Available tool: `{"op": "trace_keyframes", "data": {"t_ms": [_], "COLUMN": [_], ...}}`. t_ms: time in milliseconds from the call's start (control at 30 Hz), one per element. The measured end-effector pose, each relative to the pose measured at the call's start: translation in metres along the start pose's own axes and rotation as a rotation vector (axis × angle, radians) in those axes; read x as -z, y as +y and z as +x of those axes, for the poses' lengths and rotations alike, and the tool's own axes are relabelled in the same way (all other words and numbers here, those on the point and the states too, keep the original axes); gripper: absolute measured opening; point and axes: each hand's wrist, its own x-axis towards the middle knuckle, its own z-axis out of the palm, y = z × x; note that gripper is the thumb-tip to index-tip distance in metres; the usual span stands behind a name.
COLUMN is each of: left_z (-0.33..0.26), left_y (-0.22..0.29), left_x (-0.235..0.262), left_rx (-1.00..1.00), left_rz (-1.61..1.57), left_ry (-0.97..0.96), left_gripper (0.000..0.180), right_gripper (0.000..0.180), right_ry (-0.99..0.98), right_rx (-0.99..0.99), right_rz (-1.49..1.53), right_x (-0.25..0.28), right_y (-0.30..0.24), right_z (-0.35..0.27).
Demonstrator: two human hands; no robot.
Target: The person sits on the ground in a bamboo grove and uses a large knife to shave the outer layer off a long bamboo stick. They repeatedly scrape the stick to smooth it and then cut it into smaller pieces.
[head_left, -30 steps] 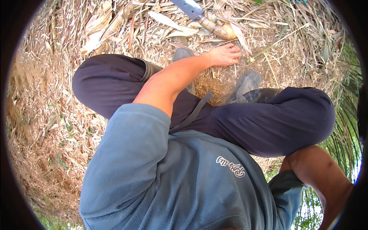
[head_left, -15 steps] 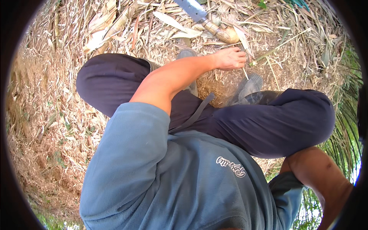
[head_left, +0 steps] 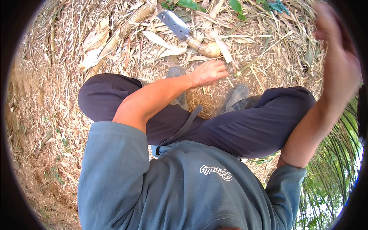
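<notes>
Squatting low over dry ground, we see our own knees in dark trousers (head_left: 245, 126) spread wide across the middle of the view, with grey shoes (head_left: 235, 96) planted between them. The open room lies at twelve o'clock: a strip of bare dirt and dry leaf litter (head_left: 115, 42) runs from the shoes up to the top rim. At nine o'clock the ground is straw and soil; at four o'clock green fronds (head_left: 329, 161) crowd the rim.

A knife (head_left: 188, 34) with a broad grey blade and a pale wooden handle lies flat on the litter at twelve o'clock, blade pointing toward eleven o'clock and handle toward the shoes. Nothing touches it.

Our left hand (head_left: 209, 73) reaches forward over the left knee, forearm bare and stretched toward one o'clock. The fingers are curled in loosely, knuckles up, close above the dirt just below the handle, near it but apart from it. We cannot tell whether anything small sits inside the curl.

Our right hand (head_left: 331, 27) is lifted high at two o'clock, elbow bent above the right knee, forearm rising steeply. It is blurred against the rim, so we cannot tell whether it is open or closed, or whether it holds anything.
</notes>
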Motion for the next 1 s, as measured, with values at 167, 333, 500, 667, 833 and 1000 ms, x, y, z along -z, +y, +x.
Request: {"op": "trace_keyframes", "data": {"t_ms": [167, 333, 500, 667, 833, 1000], "left_z": [0.064, 0.099, 0.103, 0.078, 0.068, 0.068], "left_y": [0.078, 0.062, 0.014, 0.02, 0.023, 0.03], "left_x": [0.015, 0.063, 0.192, 0.29, 0.279, 0.254], "left_rx": [-0.072, 0.15, 0.372, 0.41, 0.446, 0.491], "left_rz": [-0.248, -0.188, -0.377, -0.812, -1.208, -1.432], "left_ry": [0.255, 0.57, 0.863, 0.992, 1.115, 1.023], "left_gripper": [0.025, 0.017, 0.008, 0.018, 0.016, 0.017], "right_gripper": [0.009, 0.017, 0.02, 0.026, 0.034, 0.019], "right_ry": [-0.342, -0.448, -0.321, -0.25, -0.276, -0.436], "right_rx": [0.071, -0.095, -0.149, 0.101, 0.236, 0.006], "right_rz": [0.033, 0.183, 0.25, 0.225, 0.282, 0.433], "right_x": [-0.029, -0.015, -0.016, -0.037, -0.073, -0.086], "right_y": [-0.023, 0.03, 0.034, 0.014, -0.02, -0.028], "right_z": [-0.003, 0.017, 0.021, 0.013, 0.0, -0.009]}}
